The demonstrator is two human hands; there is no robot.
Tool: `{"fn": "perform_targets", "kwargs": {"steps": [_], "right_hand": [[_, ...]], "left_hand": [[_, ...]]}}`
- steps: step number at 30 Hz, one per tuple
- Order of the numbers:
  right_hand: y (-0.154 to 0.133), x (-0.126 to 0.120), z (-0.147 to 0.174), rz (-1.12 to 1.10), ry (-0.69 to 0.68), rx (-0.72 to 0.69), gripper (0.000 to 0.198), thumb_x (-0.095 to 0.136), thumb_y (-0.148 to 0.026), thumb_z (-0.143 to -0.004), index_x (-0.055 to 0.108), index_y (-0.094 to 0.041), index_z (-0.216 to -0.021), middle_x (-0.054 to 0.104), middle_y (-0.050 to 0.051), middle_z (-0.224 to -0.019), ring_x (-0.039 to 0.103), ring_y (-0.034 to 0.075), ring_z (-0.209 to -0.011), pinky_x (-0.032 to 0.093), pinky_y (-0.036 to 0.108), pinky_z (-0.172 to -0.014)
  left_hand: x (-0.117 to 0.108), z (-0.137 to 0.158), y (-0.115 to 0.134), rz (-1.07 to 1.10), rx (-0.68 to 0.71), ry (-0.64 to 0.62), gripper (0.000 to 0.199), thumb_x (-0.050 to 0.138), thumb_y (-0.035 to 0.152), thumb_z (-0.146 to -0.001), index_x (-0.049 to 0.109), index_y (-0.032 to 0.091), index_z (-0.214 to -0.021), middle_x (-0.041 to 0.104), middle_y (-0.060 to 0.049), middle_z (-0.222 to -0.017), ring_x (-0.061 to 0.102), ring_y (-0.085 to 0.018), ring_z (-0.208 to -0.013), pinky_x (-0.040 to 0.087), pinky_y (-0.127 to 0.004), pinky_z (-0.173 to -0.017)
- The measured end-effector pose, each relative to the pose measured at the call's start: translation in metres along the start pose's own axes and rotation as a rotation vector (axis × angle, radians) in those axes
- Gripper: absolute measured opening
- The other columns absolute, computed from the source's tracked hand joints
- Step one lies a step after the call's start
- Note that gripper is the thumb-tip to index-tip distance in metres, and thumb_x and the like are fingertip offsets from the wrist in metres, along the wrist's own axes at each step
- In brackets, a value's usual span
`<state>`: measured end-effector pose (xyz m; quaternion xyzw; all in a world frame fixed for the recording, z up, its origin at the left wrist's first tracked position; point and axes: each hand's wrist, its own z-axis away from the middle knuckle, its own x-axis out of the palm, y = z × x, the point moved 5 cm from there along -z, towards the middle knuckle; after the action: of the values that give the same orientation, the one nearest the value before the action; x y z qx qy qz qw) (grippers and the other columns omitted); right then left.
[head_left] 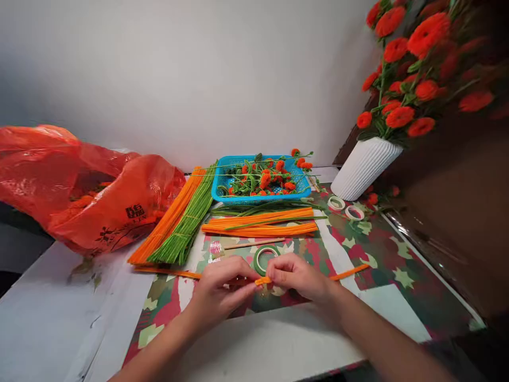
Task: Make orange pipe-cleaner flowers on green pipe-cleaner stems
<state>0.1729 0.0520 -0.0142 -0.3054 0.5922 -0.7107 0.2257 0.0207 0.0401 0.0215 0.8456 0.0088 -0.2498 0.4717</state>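
Between my two hands is an orange pipe cleaner [262, 280], its middle part bunched into a short piece at my fingertips. My left hand [225, 286] pinches it from the left, thumb and forefinger pressed together. From the other side my right hand [298, 275] grips it the same way. Its long ends stick out past both hands, to the left and the right. Just behind my fingers a roll of green tape [258, 262] lies flat, and a thin wooden stick [254, 244] rests beyond it.
Bundles of orange pipe cleaners [258, 230] and green pipe cleaners [186, 223] lie behind my hands. A blue basket [260, 200] holds small orange flowers and green stems. At left sits a red plastic bag [119, 212]; at right, a white vase [366, 167] of orange flowers and tape rolls [354, 213].
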Motion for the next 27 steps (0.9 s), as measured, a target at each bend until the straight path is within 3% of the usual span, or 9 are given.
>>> {"fn": "perform_targets", "kwargs": {"steps": [7,11,16,21,27], "right_hand": [[0.006,-0.003,0.001,-0.013,0.006,0.002,0.044,0.059,-0.054,-0.085,0.060,-0.012,-0.071,0.038,-0.005,-0.057,0.029,0.006,-0.052,0.019,0.021,-0.047],[0.008,-0.003,0.000,-0.021,0.000,0.009,0.042,0.058,-0.052,-0.086,0.061,-0.012,-0.072,0.039,-0.005,-0.058,0.029,0.007,-0.052,0.019,0.022,-0.048],[0.011,-0.004,0.000,-0.017,0.004,0.013,0.041,0.059,-0.052,-0.086,0.063,-0.012,-0.075,0.039,-0.006,-0.058,0.029,0.007,-0.054,0.020,0.023,-0.050],[0.013,-0.003,0.002,-0.024,0.006,0.055,0.044,0.059,-0.055,-0.084,0.063,-0.012,-0.076,0.039,-0.006,-0.058,0.027,0.007,-0.053,0.018,0.023,-0.049],[0.008,-0.001,0.001,-0.025,0.002,0.036,0.042,0.060,-0.053,-0.083,0.061,-0.012,-0.072,0.044,-0.004,-0.061,0.032,0.007,-0.055,0.022,0.022,-0.051]], "left_hand": [[0.001,0.004,0.004,-0.023,0.041,0.018,0.010,0.067,0.011,-0.079,0.069,0.018,-0.086,0.064,-0.001,-0.062,0.054,-0.011,-0.055,0.041,-0.015,-0.045],[0.002,0.003,0.006,-0.049,0.090,0.005,0.014,0.065,0.011,-0.081,0.071,0.019,-0.091,0.063,0.000,-0.059,0.053,-0.011,-0.054,0.042,-0.019,-0.050],[0.004,0.001,0.007,0.007,0.086,-0.012,0.017,0.060,0.005,-0.081,0.068,0.018,-0.090,0.069,-0.003,-0.072,0.061,-0.015,-0.068,0.048,-0.025,-0.063],[0.006,0.002,0.011,-0.005,0.063,0.011,0.023,0.057,0.002,-0.080,0.068,0.018,-0.093,0.066,-0.001,-0.068,0.057,-0.011,-0.056,0.044,-0.021,-0.053],[0.007,0.001,0.013,0.012,0.091,0.004,0.010,0.065,0.010,-0.081,0.068,0.017,-0.087,0.067,-0.002,-0.064,0.058,-0.012,-0.057,0.045,-0.022,-0.054]]}}
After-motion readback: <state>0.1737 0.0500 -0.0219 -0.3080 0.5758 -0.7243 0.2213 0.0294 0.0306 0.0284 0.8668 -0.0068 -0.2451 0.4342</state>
